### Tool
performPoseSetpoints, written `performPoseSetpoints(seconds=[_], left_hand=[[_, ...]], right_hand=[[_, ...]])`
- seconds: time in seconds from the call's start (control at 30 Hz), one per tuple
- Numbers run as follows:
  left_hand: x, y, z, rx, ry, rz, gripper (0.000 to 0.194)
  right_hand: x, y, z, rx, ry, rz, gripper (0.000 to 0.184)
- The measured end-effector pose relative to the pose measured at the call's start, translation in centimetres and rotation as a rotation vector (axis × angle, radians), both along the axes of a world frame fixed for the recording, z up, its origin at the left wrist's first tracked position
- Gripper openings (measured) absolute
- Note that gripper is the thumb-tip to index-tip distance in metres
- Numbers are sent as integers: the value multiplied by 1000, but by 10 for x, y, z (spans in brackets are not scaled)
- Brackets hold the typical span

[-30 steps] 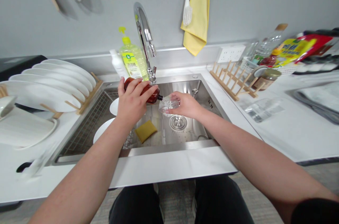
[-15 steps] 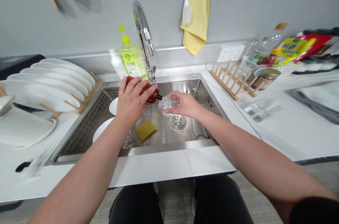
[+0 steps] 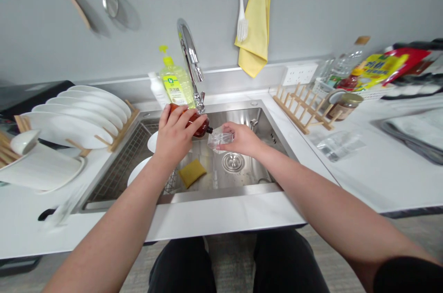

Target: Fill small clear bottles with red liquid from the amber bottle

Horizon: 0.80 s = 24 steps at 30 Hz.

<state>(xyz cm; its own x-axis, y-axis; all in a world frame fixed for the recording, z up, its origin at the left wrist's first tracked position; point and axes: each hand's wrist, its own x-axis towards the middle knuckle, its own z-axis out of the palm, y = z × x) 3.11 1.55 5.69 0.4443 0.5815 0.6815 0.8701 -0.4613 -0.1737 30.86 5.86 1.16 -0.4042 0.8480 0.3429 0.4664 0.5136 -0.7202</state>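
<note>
My left hand (image 3: 176, 134) is closed over an amber-brown bottle (image 3: 200, 128), which lies tilted nearly level over the sink, its dark neck pointing right. Just past that neck, my right hand (image 3: 240, 138) grips a clear glass (image 3: 218, 138) tipped sideways, mouth toward the bottle. Neck and glass almost meet; whether they touch I cannot tell. Any liquid between them is too faint to make out. Below both hands is the steel sink (image 3: 242, 189) with its round drain (image 3: 233, 162). A yellow sponge (image 3: 192, 173) lies on the sink floor to the left of the drain.
Behind my left hand stand a yellow-green dish soap bottle (image 3: 177, 83), a white bottle (image 3: 158, 90) and the faucet (image 3: 190, 53). White plates (image 3: 69, 124) fill a rack on the left. To the right are an empty wooden rack (image 3: 304, 108) and a jar (image 3: 344, 107).
The camera view has shifted slightly, so the surroundings sit a little lower and the left side further right. Both hands keep their hold on the bottle and the glass, with little visible movement.
</note>
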Motion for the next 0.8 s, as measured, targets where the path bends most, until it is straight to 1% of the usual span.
performPoseSetpoints(seconds=[0.27,0.57,0.67,0.8], left_hand=[[4,-5,13,5,58,23,65],[4,-6,29,-13,120,-13,73],[5,-7,34,-8,124,-16,73],[6,-7,38,10,138,-24,72]], right_hand=[[1,-3,4,36,5,-4,62],[1,-5,6,53,34,-24,63],[1,-5,5,57,42,-36,67],[2,-5,6,67,49,-37,66]])
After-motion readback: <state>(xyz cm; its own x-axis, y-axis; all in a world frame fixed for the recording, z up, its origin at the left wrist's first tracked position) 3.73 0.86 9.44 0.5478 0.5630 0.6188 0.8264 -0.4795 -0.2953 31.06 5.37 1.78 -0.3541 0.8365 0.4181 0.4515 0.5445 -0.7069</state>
